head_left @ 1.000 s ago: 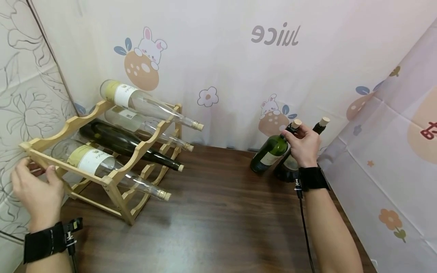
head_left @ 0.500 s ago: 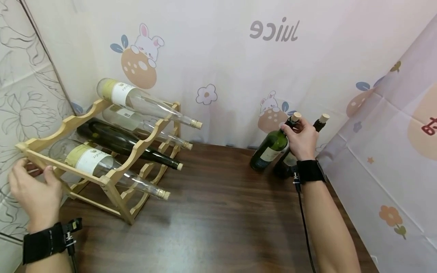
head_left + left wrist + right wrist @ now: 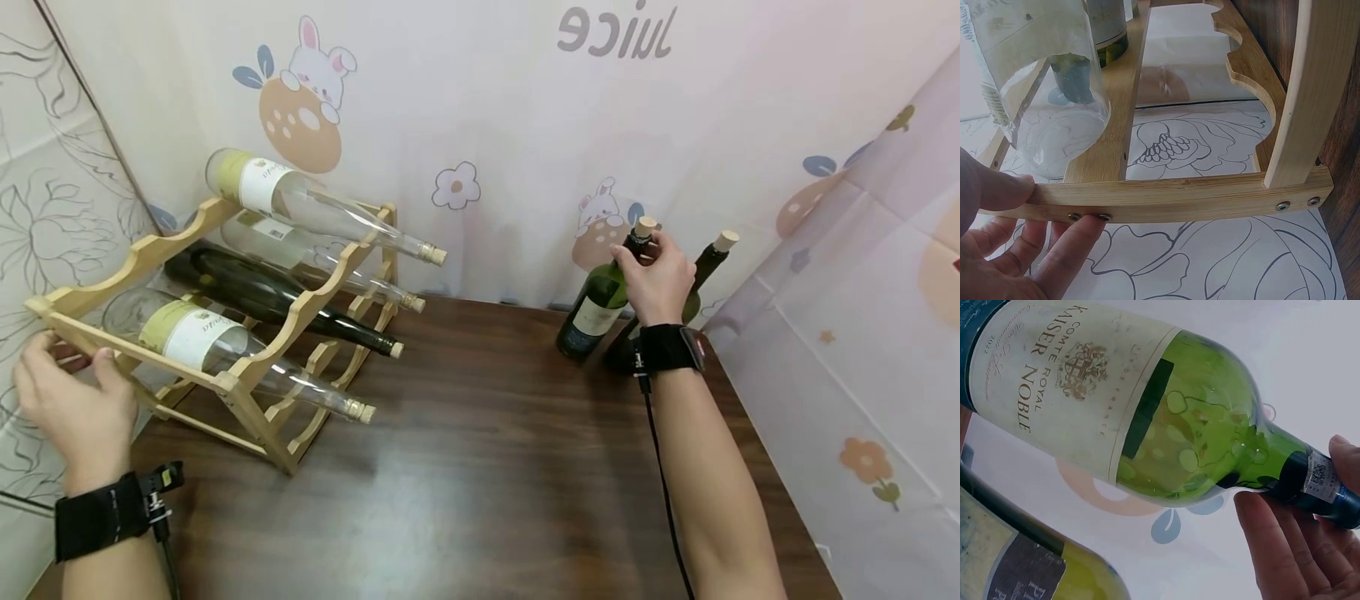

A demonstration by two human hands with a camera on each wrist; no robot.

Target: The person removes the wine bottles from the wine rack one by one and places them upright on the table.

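Observation:
My right hand (image 3: 662,279) grips the dark capsule neck of a corked green wine bottle (image 3: 600,302). Its cream label reads "Kaiser Noble" in the right wrist view. Right beside it stands a second, darker corked wine bottle (image 3: 708,265), partly hidden behind my hand and wrist. At far left, my left hand (image 3: 75,408) holds the end bar of a wooden wine rack (image 3: 247,408). In the left wrist view the thumb lies over the bar (image 3: 1210,197) and the fingers are beneath it.
On the rack's top tier lie a front clear bottle (image 3: 217,342), a dark green bottle (image 3: 262,292) and two more clear bottles, all with corked necks pointing right. Patterned cloth (image 3: 495,125) rises behind the brown table (image 3: 465,467).
The head view has tilted slightly, shifting the scene lower-edge upward. The held bottle's neck has moved up and a little left, away from the second bottle's neck. My left hand stays on the rack.

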